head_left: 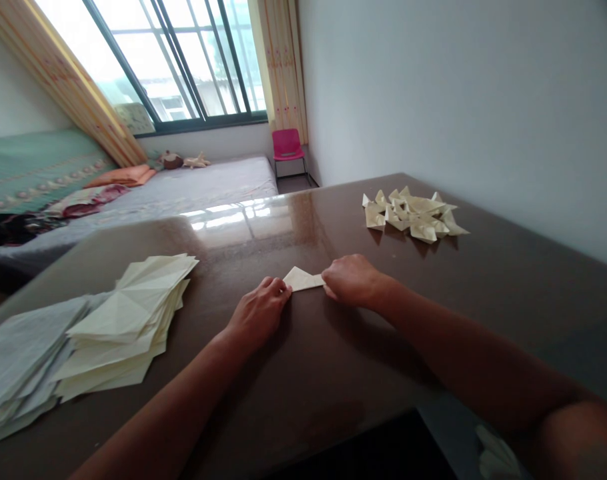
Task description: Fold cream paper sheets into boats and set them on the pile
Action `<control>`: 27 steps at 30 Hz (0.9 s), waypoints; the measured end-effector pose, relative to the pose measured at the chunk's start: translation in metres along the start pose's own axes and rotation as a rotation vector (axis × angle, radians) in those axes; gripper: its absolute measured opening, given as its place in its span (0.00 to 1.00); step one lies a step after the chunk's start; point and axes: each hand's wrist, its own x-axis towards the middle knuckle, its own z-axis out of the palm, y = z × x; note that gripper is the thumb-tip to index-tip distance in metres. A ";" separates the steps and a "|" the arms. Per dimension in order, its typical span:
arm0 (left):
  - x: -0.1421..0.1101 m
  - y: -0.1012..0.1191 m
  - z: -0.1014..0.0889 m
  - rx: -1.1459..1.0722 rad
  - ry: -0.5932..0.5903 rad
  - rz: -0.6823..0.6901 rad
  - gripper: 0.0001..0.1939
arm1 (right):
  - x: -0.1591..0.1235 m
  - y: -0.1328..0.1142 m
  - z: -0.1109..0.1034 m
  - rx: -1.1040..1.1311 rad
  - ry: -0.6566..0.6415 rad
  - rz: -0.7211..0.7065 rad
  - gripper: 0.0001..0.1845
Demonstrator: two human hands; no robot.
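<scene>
A small cream sheet of folded paper (pixel 303 279) lies on the brown table between my two hands, with a peak rising in its middle. My left hand (pixel 263 303) has its fingers closed at the paper's left end. At the right end, my right hand (pixel 352 280) is curled into a near fist with the paper's edge under its fingers. Parts of both ends are hidden by the fingers. To the left lies a stack of creased cream paper sheets (pixel 133 303). Several folded cream paper pieces (pixel 408 213) sit in a cluster at the far right.
A stack of greyish-white sheets (pixel 26 353) lies at the table's left edge, partly beside the cream stack. The glossy brown table (pixel 263 400) meets the white wall at right. Beyond it stand a bed (pixel 218 177) and a pink chair (pixel 287 145) under a window.
</scene>
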 end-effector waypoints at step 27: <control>0.012 0.000 0.008 -0.006 0.138 -0.021 0.17 | 0.046 0.051 0.034 0.574 -0.005 -0.070 0.29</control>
